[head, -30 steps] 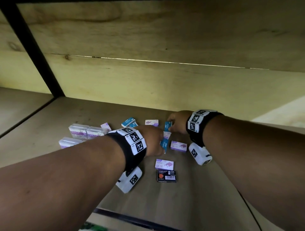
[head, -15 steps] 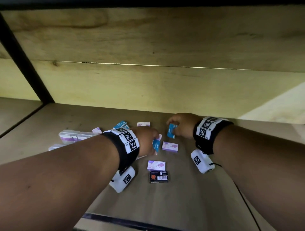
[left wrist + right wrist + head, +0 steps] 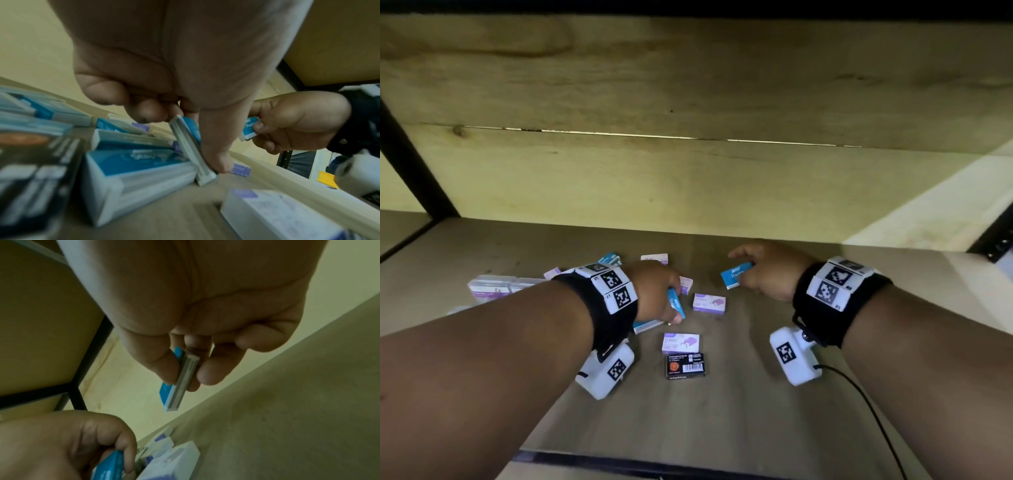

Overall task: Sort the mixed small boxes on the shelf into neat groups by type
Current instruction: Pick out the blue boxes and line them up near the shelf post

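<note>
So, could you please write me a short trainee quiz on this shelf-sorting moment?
1. True or false: each hand grips a blue box.
2. Which colour is the box lying nearest the shelf's front edge? A) purple and white B) black C) blue
3. Fill in: the blue box in the right hand is held ____ the shelf, not resting on it.

Key
1. True: the left hand holds a blue box, and the right hand pinches another blue box.
2. B: the black box lies just in front of a purple and white box on the shelf.
3. Above.
</note>
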